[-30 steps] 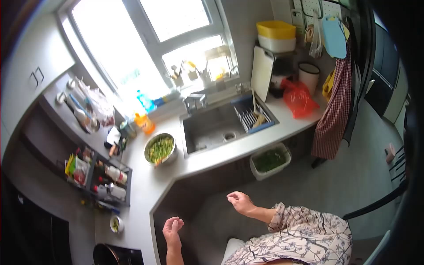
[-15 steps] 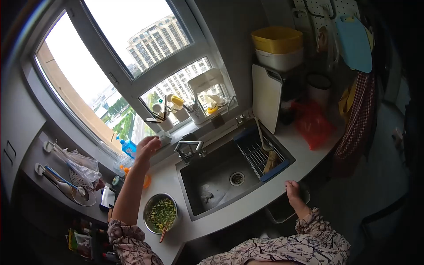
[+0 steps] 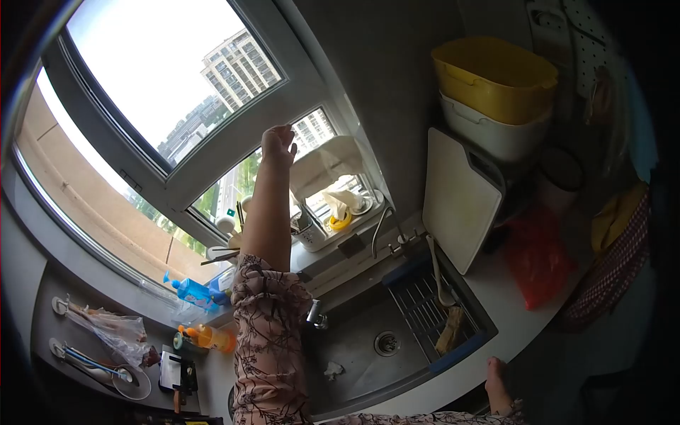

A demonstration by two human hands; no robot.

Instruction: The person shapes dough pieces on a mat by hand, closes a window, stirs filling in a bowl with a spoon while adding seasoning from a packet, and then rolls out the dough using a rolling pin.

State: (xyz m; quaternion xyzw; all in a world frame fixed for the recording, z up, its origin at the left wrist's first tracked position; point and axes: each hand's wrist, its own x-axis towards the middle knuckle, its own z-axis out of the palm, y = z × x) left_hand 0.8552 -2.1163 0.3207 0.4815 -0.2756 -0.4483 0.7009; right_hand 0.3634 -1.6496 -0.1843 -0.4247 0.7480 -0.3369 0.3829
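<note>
My left hand [image 3: 278,145] is raised in front of the window frame [image 3: 234,134], thumb apart from the loosely bent fingers, with nothing visible in it. Below it, the left forearm and patterned sleeve [image 3: 269,333] cover part of the faucet [image 3: 318,315] and the sink's left side. My right hand [image 3: 498,382] is low at the counter's front edge, its fingers curled in and nothing seen in them. In the sink [image 3: 354,372], a rack [image 3: 411,304] holds a long-handled utensil [image 3: 438,273] and a brownish piece [image 3: 449,331].
On the sill stand a utensil holder [image 3: 306,234] and a yellow item [image 3: 341,222]. Blue [image 3: 191,292] and orange [image 3: 216,338] bottles are at left. A cutting board [image 3: 460,198], stacked yellow and white tubs [image 3: 496,81] and a red bag [image 3: 538,258] are at right.
My left hand has risen from beside the faucet to the window frame. The view has shifted toward the window, and my left sleeve now covers the bowl of chopped greens.
</note>
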